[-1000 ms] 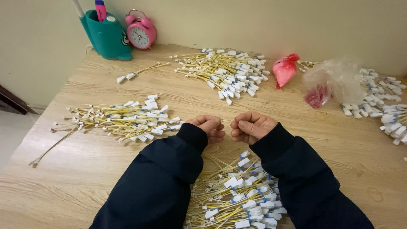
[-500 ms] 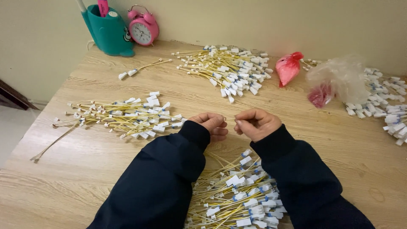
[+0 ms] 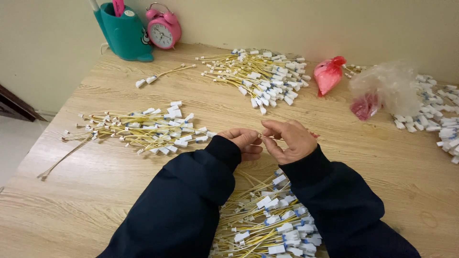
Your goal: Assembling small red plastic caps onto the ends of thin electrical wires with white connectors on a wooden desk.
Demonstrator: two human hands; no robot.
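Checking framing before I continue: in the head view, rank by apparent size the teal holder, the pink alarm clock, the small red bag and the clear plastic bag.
1. clear plastic bag
2. teal holder, though its top is cropped
3. pink alarm clock and small red bag look about alike, so no ranking between them.

I see a light wood-grain bench [image 3: 119, 191] pushed against a plain cream wall [image 3: 287, 24], with pale floor [image 3: 12, 143] at left.

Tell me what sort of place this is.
Probably a home table used for piecework, not a factory line. A pink alarm clock and teal pen holder stand by the wall on a wooden table, with piles of yellow wires around both hands.
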